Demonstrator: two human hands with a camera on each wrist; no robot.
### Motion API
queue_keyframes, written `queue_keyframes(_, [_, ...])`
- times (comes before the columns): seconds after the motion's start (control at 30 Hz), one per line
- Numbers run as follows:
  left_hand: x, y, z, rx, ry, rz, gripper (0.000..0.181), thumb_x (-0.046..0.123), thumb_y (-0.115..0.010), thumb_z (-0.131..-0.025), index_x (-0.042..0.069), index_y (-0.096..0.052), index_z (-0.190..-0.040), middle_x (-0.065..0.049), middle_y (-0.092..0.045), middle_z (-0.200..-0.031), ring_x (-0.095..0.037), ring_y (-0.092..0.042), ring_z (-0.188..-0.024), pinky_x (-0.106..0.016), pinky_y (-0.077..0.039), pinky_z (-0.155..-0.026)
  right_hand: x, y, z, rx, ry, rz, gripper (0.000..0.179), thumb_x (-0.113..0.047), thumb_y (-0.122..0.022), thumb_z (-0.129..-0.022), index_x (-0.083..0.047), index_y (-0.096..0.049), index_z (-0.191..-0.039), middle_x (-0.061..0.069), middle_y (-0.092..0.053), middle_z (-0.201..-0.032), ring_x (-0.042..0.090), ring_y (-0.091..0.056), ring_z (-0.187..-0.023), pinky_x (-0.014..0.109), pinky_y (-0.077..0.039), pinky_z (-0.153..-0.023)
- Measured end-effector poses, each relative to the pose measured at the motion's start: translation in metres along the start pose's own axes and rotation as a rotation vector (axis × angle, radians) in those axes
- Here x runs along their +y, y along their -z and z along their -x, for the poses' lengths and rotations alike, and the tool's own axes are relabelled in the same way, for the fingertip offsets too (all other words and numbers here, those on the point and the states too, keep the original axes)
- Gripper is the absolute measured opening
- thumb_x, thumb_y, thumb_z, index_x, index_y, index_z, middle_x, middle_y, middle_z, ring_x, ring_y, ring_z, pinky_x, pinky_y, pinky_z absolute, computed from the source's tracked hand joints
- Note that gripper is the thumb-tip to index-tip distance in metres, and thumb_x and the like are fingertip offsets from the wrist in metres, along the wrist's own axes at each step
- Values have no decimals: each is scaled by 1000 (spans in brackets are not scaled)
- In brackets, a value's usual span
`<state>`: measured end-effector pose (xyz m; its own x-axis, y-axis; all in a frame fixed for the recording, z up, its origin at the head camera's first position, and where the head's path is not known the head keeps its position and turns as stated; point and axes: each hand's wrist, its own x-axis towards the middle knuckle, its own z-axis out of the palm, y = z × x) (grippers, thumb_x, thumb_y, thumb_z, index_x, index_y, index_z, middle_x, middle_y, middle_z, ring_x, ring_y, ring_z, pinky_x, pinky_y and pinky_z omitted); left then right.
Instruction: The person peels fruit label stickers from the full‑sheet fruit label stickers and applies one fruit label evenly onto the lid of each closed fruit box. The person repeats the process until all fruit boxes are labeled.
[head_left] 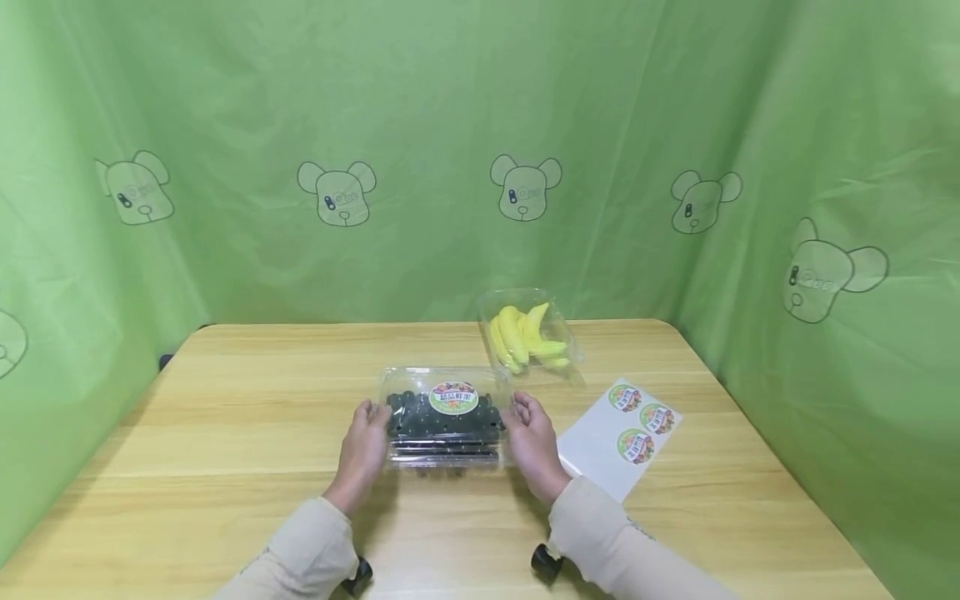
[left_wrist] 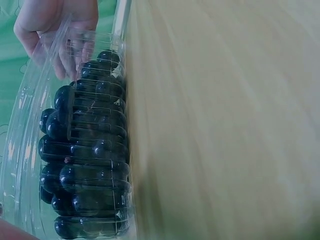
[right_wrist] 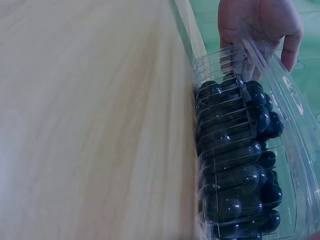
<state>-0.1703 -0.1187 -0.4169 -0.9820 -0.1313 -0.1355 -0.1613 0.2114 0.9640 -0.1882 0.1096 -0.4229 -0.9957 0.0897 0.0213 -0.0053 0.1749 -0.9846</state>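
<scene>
Two hands (head_left: 365, 443), fingers (head_left: 529, 406) in a pinch on a clear box (head_left: 446, 457), dark fruit (head_left: 412, 418) partly behind its label (head_left: 453, 398)

The near box (head_left: 445, 457) was of clear, glossy plastic with ribbed walls. The dark fruits (left_wrist: 92, 175) inside it looked smooth and shiny. The table (head_left: 247, 408) seemed of smooth wood, the right sheet (head_left: 596, 454) of paper, the sleeves (head_left: 307, 537) of matt cloth.

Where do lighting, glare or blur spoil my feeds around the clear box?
Head view: bright overall, with soft shadows on the table; left wrist view: dimmer and bluish, with pale reflections on the clear box and small highlights on the dark fruit; right wrist view: also dim, glare along the box's lid, wood grain soft.
</scene>
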Motion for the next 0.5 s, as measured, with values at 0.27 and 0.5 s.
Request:
queue_keyframes(0.27, [-1,0,1,-11,-17,10,65,34,-32,-104,-3,-11,-152,-26,-19,-156,-45,-19,-141,-56,-14,-115,1,0,0,11,-8,0,55,-14,-50,-97,8,-31,-144,29,-38,-145,41,-36,-135,49,-32,-111])
queue_keyframes(0.5, [-1,0,1,-12,-23,8,64,33,-33,-104,-4,-12,-152,-26,-20,-155,-45,-20,-140,-57,-15,-115,0,1,-1,14,-2,-3,55,-13,-51,-97,8,-32,-143,30,-38,-144,42,-37,-134,49,-32,-111])
